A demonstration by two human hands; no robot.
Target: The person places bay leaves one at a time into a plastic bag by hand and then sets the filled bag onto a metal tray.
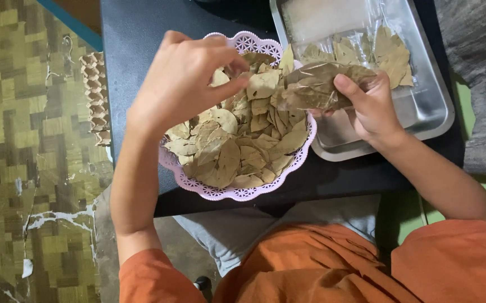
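A pale pink lacy plastic basket (220, 193) full of dried bay leaves (243, 146) stands on a dark table (136, 45). My left hand (184, 78) hovers over the basket's far left side, fingers pinched around a leaf. My right hand (372, 106) grips a small clear plastic bag (316, 87) partly filled with dried leaves, held above the basket's right rim. Behind it lies a metal tray (428, 106) with more filled clear bags and loose leaves.
The tray sits at the table's right edge. A patterned yellow-green floor (29, 140) spreads to the left, with a strip of ridged cardboard (94, 95) beside the table. My orange clothing (310, 264) fills the bottom of the view.
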